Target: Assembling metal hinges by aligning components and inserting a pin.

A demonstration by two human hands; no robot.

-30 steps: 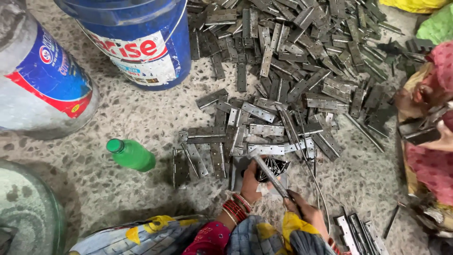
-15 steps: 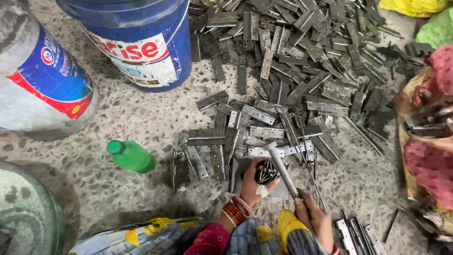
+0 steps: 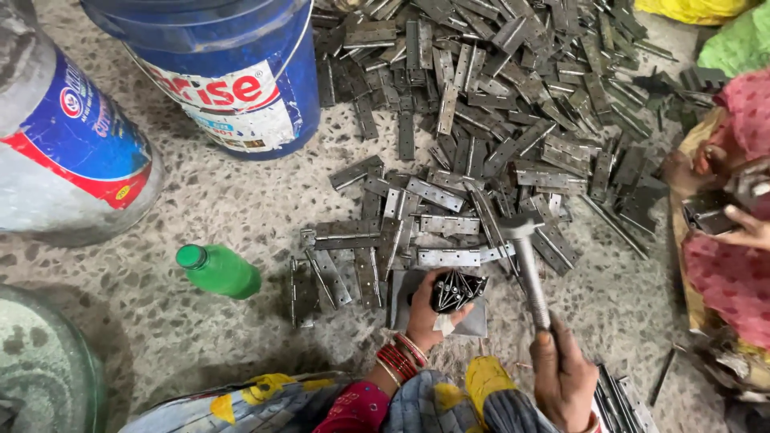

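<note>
My left hand (image 3: 427, 317) grips a dark metal hinge (image 3: 455, 290) and holds it upright on a flat steel block (image 3: 475, 322) on the floor. My right hand (image 3: 563, 377) is closed around the handle of a metal hammer (image 3: 528, 265), whose head is raised above and to the right of the hinge. Red bangles (image 3: 395, 361) show at my left wrist. Right behind the block lie loose flat hinges (image 3: 437, 256), and a large heap of hinges (image 3: 513, 88) spreads across the floor beyond.
A blue plastic bucket (image 3: 228, 68) stands at the top left, a grey drum with a blue and red label (image 3: 60, 144) at the far left. A green bottle (image 3: 218, 270) lies on the speckled floor. Another person in pink (image 3: 734, 240) works at the right edge.
The hammer has swung up from low beside the hinge to a raised, more upright pose. My left hand has stayed on the hinge at the block.
</note>
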